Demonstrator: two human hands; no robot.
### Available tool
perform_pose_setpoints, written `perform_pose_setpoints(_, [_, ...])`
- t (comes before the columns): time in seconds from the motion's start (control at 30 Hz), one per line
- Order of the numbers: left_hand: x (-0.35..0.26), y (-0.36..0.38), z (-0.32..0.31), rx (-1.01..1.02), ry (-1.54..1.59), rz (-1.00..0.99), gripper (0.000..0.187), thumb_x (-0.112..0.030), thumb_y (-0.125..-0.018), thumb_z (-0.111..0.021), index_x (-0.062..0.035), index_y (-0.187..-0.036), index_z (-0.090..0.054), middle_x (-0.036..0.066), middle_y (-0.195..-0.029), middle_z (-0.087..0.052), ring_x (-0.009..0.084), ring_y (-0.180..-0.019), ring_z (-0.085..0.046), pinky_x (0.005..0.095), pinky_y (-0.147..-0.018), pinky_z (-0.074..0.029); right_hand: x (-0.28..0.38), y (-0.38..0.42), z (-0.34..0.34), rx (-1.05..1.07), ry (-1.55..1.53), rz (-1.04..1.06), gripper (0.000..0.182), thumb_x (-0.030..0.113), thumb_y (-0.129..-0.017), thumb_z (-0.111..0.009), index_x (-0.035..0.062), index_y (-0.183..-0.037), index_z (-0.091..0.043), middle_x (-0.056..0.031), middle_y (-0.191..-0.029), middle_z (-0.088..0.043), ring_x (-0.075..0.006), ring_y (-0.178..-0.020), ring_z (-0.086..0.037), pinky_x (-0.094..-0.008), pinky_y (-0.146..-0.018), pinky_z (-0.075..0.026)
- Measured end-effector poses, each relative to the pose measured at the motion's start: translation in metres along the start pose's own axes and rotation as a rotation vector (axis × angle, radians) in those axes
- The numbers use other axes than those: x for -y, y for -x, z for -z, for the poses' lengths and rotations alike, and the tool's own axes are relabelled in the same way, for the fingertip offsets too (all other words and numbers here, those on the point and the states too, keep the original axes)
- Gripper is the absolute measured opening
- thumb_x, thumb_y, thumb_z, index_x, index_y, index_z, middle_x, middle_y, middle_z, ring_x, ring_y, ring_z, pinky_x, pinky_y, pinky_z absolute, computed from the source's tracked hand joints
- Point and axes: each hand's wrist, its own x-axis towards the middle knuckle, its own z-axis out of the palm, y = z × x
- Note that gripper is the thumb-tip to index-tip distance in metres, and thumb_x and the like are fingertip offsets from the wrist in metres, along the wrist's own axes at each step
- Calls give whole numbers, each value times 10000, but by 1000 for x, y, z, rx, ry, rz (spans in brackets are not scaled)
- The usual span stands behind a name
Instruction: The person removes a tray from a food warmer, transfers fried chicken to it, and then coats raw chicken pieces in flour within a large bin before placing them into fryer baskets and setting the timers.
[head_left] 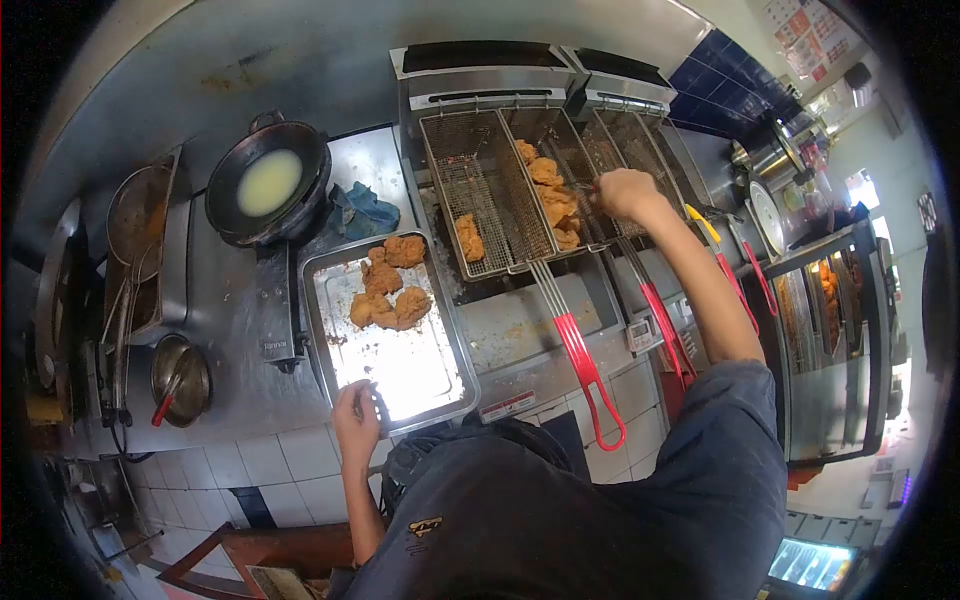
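Nearest, at the bottom of the frame, are the person's dark sleeve (722, 440) and the left hand (357, 425). The left hand is at the lower left corner of the metal tray (415, 365), fingers bent at the rim; whether they grip it cannot be determined. Browned fried pieces (411, 306) lie grouped on the tray's upper half, well apart from that hand.

Right of the tray, a red handle (580, 360) slopes down and right from the front of the fryer baskets.

Farther off, at upper centre, fried chicken (557, 205) lies in a wire basket (520, 190), just left of the fingers of the right hand (630, 195). The pieces form a row, its long axis running from upper left to lower right, across the line of the reaching forearm. The right hand is clearly the nearer. Its fingers are curled inward; whether they pinch a tool cannot be confirmed at this size.

The adjoining left basket (460, 170) contains one single piece (468, 238) at its lower end. At upper left, a blue cloth (365, 212) lies beside a black pan (315, 165) containing pale liquid (270, 183).
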Motion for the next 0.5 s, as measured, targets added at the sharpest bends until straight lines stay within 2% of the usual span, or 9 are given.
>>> perform_pose_setpoints(0.07, [0,4,3,26,40,91,177,-46,-942,-520,15,-1029,-661,115,-934,-671,181,-807,-636,304,-726,-494,-6,16,14,-48,-4,-29,244,109,-822,-621,-5,-1013,-723,-213,-1068,-698,-361,-1027,-676,-450,-845,-556])
perform_pose_setpoints(0.17, [6,9,4,-9,-9,29,180,-50,-945,-520,10,-1031,-665,105,-931,-674,168,-814,-633,300,-737,-496,-11,38,40,-205,-72,-67,248,131,-817,-650,7,-1020,-720,-221,-1043,-697,-368,-1021,-672,-458,-850,-549])
perform_pose_setpoints(0.27, [12,10,3,-14,-18,11,182,-50,-946,-519,11,-1034,-666,103,-923,-675,160,-820,-632,295,-744,-497,12,56,65,-201,-276,152,397,182,-801,-727,73,-1178,-665,-224,-1053,-684,-375,-1024,-650,-454,-868,-526])
perform_pose_setpoints(0.3, [9,10,2,-8,-6,26,181,-51,-945,-521,12,-1033,-666,104,-919,-674,159,-813,-632,293,-736,-496,21,42,60,-91,-273,225,455,196,-794,-740,55,-1217,-647,-241,-1054,-676,-387,-1025,-644,-460,-882,-518])
perform_pose_setpoints(0.33, [5,10,1,-2,7,40,181,-51,-944,-522,13,-1032,-666,104,-915,-674,159,-807,-633,291,-728,-495,37,29,52,-46,-267,276,436,203,-791,-745,38,-1185,-659,-236,-1032,-684,-374,-1004,-656,-456,-880,-518])
perform_pose_setpoints(0.37, [2,9,0,0,21,52,180,-52,-942,-524,14,-1031,-667,105,-912,-673,159,-801,-633,288,-720,-495,56,22,53,115,-192,255,437,214,-776,-767,42,-1166,-672,-229,-1013,-693,-366,-988,-666,-448,-875,-522])
perform_pose_setpoints(0.43, [7,8,-4,-14,22,-8,179,-53,-941,-527,14,-1032,-666,101,-902,-667,157,-781,-631,287,-693,-492,85,-12,27,212,-146,283,438,218,-762,-777,29,-1145,-679,-227,-1006,-699,-352,-993,-671,-438,-869,-526])
perform_pose_setpoints(0.47, [9,7,-5,-23,22,-36,179,-54,-940,-529,15,-1033,-665,99,-897,-664,157,-771,-630,286,-679,-490,94,-31,7,171,-119,287,371,223,-761,-775,-18,-1033,-705,-236,-957,-703,-355,-945,-688,-432,-796,-547])
perform_pose_setpoints(0.5, [8,7,-4,-31,29,-12,179,-55,-940,-530,15,-1033,-665,96,-890,-661,156,-763,-628,285,-670,-487,105,-38,7,216,-78,273,348,225,-763,-774,-30,-990,-709,-236,-936,-704,-355,-923,-693,-429,-766,-551])
